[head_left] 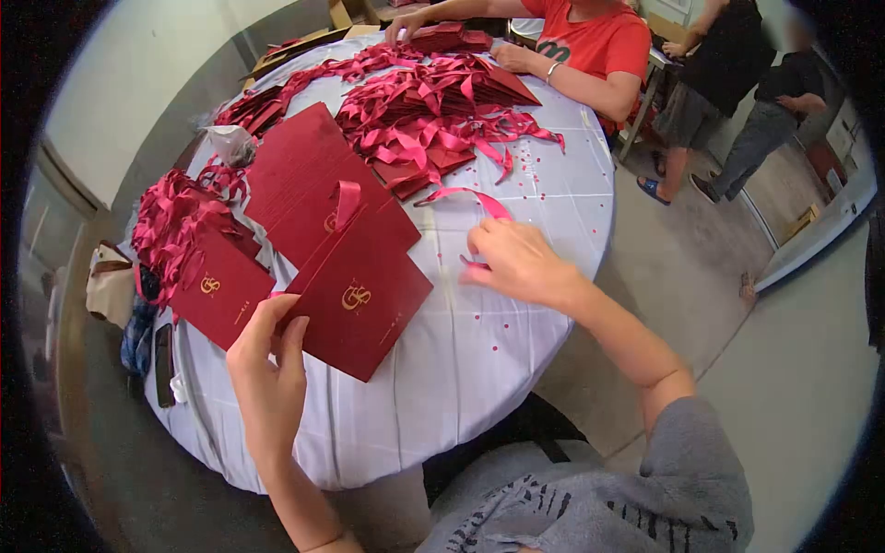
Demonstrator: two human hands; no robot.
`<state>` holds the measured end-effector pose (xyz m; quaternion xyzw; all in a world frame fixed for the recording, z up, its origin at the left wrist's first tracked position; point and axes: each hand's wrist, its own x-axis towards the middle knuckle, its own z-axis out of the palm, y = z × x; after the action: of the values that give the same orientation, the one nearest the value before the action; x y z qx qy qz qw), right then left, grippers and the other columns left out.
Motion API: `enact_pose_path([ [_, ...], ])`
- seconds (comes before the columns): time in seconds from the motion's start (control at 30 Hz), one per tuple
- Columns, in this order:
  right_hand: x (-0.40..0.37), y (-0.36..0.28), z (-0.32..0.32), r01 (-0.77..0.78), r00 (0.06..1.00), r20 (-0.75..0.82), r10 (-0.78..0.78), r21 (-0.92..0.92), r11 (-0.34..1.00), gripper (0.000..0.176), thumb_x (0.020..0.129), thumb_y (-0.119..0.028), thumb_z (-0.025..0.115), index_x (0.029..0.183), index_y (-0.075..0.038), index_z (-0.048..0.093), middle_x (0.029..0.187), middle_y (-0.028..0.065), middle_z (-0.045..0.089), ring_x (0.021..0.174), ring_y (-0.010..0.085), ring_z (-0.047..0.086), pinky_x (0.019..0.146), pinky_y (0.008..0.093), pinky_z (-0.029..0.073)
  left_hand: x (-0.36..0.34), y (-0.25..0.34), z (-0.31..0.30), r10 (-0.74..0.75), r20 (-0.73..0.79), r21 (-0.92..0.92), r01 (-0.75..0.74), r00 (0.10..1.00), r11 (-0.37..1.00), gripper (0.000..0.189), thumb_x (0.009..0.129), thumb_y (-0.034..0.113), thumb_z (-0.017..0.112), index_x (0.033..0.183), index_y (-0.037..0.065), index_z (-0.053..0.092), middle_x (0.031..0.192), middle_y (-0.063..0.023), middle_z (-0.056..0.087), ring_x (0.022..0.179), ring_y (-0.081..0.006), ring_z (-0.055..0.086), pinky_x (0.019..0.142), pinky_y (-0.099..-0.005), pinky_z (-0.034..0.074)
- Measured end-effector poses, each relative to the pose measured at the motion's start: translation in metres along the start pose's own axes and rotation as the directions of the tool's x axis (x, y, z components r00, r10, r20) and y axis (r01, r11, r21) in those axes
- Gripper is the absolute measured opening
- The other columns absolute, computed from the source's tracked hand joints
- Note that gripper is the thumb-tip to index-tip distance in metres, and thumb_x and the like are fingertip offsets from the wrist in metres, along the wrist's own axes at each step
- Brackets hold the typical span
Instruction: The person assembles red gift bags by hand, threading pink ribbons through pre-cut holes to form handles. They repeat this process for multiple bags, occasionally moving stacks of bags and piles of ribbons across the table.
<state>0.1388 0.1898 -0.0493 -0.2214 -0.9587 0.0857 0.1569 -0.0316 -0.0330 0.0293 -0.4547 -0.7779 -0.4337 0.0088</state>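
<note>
My left hand [269, 359] pinches the left edge of a flat dark red paper bag [383, 309] with a gold emblem, tilted above the table. My right hand [521, 263], to the right of that bag, is closed on a pink ribbon [484, 199], which trails up and left from the fingers. A short ribbon loop [347, 205] stands at the bag's upper edge. Behind it lies a stack of plain dark red bags [300, 166]. To the left, a pile of bags with ribbons [212, 281] shows the same emblem.
The round table [442, 405] has a white cloth with small red dots scattered on it. A large heap of ribboned bags [433, 101] lies at the back, before a person in a red shirt [599, 46]. A phone [164, 364] rests at the left edge. Other people stand at right.
</note>
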Motion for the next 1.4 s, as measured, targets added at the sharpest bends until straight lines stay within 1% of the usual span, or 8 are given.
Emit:
enact_pose_path([
  [0.37, -0.001, 0.021, -0.007, -0.011, 0.993, -0.101, 0.057, 0.407, 0.913, 0.009, 0.083, -0.008, 0.058, 0.087, -0.001, 0.055, 0.076, 0.0079, 0.063, 0.065, 0.0144, 0.061, 0.053, 0.028, 0.046, 0.011, -0.005, 0.012, 0.084, -0.026, -0.088, -0.086, 0.996, 0.992, 0.015, 0.08, -0.004, 0.06, 0.095, -0.001, 0.06, 0.072, -0.0068, 0.058, 0.061, -0.0103, 0.049, 0.056, -0.0235, 0.041],
  [0.43, 0.001, 0.015, -0.024, -0.197, 0.977, 0.143, 0.156, 0.887, 0.418, 0.01, 0.088, -0.011, 0.054, 0.091, -0.002, 0.054, 0.076, 0.0053, 0.063, 0.063, 0.0109, 0.06, 0.051, 0.0222, 0.043, 0.012, -0.005, 0.016, 0.119, -0.033, -0.074, -0.122, 0.992, 0.99, 0.016, 0.08, -0.004, 0.06, 0.096, -0.001, 0.06, 0.072, -0.007, 0.059, 0.06, -0.0104, 0.049, 0.056, -0.0234, 0.041],
  [0.63, -0.006, -0.041, -0.08, 0.027, 0.998, -0.04, 0.045, 0.967, 0.252, 0.014, 0.094, -0.013, 0.045, 0.102, -0.002, 0.045, 0.077, 0.002, 0.052, 0.059, 0.0052, 0.048, 0.05, 0.0161, 0.032, 0.015, -0.014, 0.015, 0.127, 0.041, -0.112, -0.122, 0.991, 0.986, 0.022, 0.08, -0.007, 0.057, 0.1, 0.0, 0.06, 0.083, -0.011, 0.061, 0.069, -0.0138, 0.056, 0.063, -0.0244, 0.045],
  [0.97, 0.023, -0.107, -0.018, 0.328, 0.92, -0.381, -0.086, 0.635, 0.7, 0.009, 0.083, -0.001, 0.059, 0.089, 0.001, 0.054, 0.076, 0.0125, 0.059, 0.065, 0.022, 0.06, 0.056, 0.0304, 0.047, 0.022, -0.041, 0.01, -0.007, 0.274, -0.524, 0.155, 0.962, 0.838, 0.018, 0.085, -0.003, 0.052, 0.101, -0.004, 0.059, 0.077, -0.0026, 0.06, 0.052, -0.0048, 0.047, 0.046, -0.0195, 0.039],
  [1.0, 0.025, -0.107, -0.013, 0.351, 0.908, -0.406, -0.105, 0.597, 0.721, 0.008, 0.083, -0.001, 0.059, 0.088, 0.001, 0.054, 0.076, 0.0135, 0.059, 0.065, 0.0249, 0.061, 0.057, 0.0325, 0.048, 0.023, -0.042, 0.009, -0.003, 0.295, -0.559, 0.175, 0.955, 0.811, 0.017, 0.086, -0.002, 0.052, 0.101, -0.005, 0.059, 0.079, -0.0031, 0.061, 0.052, -0.0045, 0.047, 0.046, -0.0194, 0.039],
  [1.07, 0.029, -0.106, -0.003, 0.362, 0.899, -0.418, -0.132, 0.538, 0.761, 0.004, 0.087, -0.001, 0.056, 0.09, 0.001, 0.057, 0.072, 0.005, 0.06, 0.063, 0.0081, 0.058, 0.053, 0.0204, 0.044, 0.023, -0.049, 0.011, -0.017, 0.291, -0.581, 0.191, 0.957, 0.792, 0.018, 0.087, -0.001, 0.051, 0.103, -0.005, 0.059, 0.081, -0.0036, 0.062, 0.051, -0.0041, 0.048, 0.046, -0.0189, 0.039],
  [1.17, 0.03, -0.112, 0.001, 0.331, 0.898, -0.432, -0.077, 0.55, 0.767, 0.008, 0.083, -0.001, 0.059, 0.085, 0.0, 0.052, 0.073, 0.0139, 0.059, 0.063, 0.0277, 0.061, 0.054, 0.0343, 0.047, 0.024, -0.054, 0.011, 0.0, 0.334, -0.599, 0.212, 0.943, 0.772, 0.022, 0.088, 0.005, 0.053, 0.108, -0.003, 0.058, 0.081, -0.0017, 0.061, 0.052, -0.0037, 0.047, 0.046, -0.0179, 0.037],
  [1.4, 0.035, -0.113, 0.007, 0.349, 0.886, -0.447, -0.121, 0.472, 0.809, 0.011, 0.083, -0.002, 0.06, 0.084, 0.0, 0.05, 0.071, 0.0142, 0.058, 0.062, 0.0288, 0.061, 0.053, 0.0355, 0.046, 0.023, -0.059, 0.013, 0.01, 0.366, -0.63, 0.24, 0.931, 0.738, 0.023, 0.088, 0.009, 0.055, 0.109, -0.003, 0.058, 0.081, -0.0012, 0.06, 0.052, -0.0035, 0.047, 0.046, -0.0178, 0.037],
])
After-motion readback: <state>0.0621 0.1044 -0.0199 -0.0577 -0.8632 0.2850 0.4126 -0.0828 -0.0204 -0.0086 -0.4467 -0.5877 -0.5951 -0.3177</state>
